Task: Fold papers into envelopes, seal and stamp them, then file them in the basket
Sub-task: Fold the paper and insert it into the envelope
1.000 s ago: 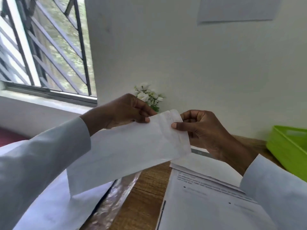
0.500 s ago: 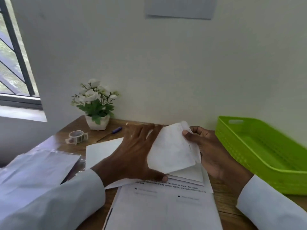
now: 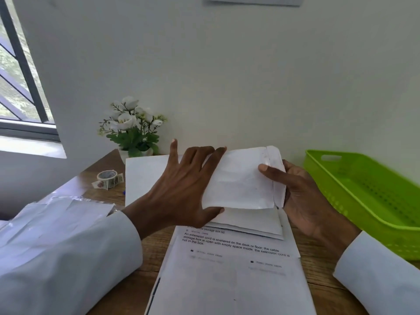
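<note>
Left hand fingers spread flat, right hand thumb pinching

A single head-worn view is given, aimed forward and slightly down at a wooden desk set against a white wall. The desk is seen close, filling the lower frame; a window is caught at the upper left. No second view is supplied.
</note>
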The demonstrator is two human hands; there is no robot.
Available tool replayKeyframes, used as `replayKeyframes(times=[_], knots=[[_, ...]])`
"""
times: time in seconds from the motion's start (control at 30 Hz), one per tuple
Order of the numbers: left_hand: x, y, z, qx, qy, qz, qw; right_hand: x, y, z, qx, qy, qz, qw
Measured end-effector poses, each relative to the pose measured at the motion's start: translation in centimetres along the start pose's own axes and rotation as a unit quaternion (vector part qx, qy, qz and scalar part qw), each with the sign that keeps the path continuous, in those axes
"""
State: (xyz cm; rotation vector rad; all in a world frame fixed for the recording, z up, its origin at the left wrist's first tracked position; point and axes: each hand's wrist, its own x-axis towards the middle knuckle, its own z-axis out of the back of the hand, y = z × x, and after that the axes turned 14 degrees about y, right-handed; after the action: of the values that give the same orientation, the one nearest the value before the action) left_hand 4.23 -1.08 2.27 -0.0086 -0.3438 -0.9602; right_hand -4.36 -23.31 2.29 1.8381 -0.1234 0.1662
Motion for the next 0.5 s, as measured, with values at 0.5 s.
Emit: replayKeyframes(times=[0.5], knots=[[-0.2,1.3,-1.0,0.025,0.005,0.019,0.999,-0.2,0.8,-0.4,0.075,0.072,-0.058,0.993]])
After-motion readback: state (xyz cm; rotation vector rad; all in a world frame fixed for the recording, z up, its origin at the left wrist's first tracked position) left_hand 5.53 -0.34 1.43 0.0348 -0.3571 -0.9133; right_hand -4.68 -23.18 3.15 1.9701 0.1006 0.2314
